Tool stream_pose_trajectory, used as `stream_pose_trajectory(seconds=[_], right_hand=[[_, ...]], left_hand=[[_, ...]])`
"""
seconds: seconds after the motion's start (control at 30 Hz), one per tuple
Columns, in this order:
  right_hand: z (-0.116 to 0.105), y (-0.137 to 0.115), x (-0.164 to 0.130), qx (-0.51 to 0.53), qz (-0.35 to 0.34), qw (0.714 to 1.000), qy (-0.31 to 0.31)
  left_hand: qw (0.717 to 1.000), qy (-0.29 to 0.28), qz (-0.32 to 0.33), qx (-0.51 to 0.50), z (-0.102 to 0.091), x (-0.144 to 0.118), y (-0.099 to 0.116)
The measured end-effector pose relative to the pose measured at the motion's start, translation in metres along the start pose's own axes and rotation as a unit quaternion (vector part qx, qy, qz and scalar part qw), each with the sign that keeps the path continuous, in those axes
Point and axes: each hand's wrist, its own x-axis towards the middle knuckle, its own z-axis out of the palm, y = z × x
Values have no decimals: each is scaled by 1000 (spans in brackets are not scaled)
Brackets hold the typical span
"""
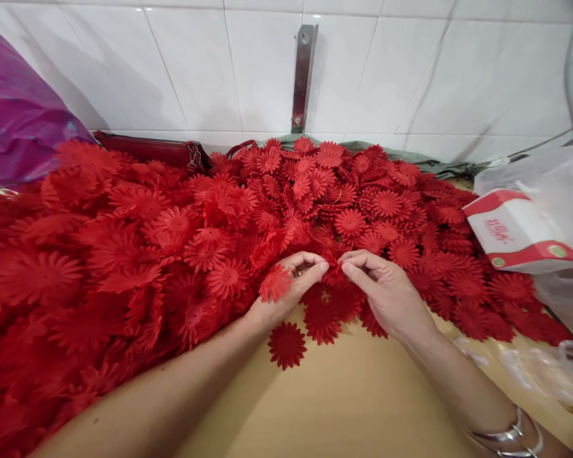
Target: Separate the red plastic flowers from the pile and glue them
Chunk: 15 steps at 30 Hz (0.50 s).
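My left hand (293,283) and my right hand (386,289) meet fingertip to fingertip at the front of a pile of red flower cutouts. Each pinches thumb against forefinger on a red petal piece (333,272) between them; its outline blends into the flowers behind. Against the back of my left hand rests one flower cutout (275,283). Below, a darker red flower (287,345) lies flat on the tan tabletop (296,407). Another dark flower (323,321) sits under the gap between my hands.
Loose red flowers (42,277) heap up on the left, with more stacked (386,203) at the back and right. A red purse (148,149) and purple bag (23,108) stand behind. At right are a red-and-white box (520,232), a plastic bag (549,178) and clear plastic pieces (530,369).
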Motion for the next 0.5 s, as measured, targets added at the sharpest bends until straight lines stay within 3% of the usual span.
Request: stream_pose_trajectory(seconds=[0.3,0.5], right_hand=[[1,-9,3,85,50,989,113],[3,-14,5,189,84,972,115]], left_hand=[[982,55,-50,-173,0,2,-8],[963,116,-39,-238,1,5,-12]])
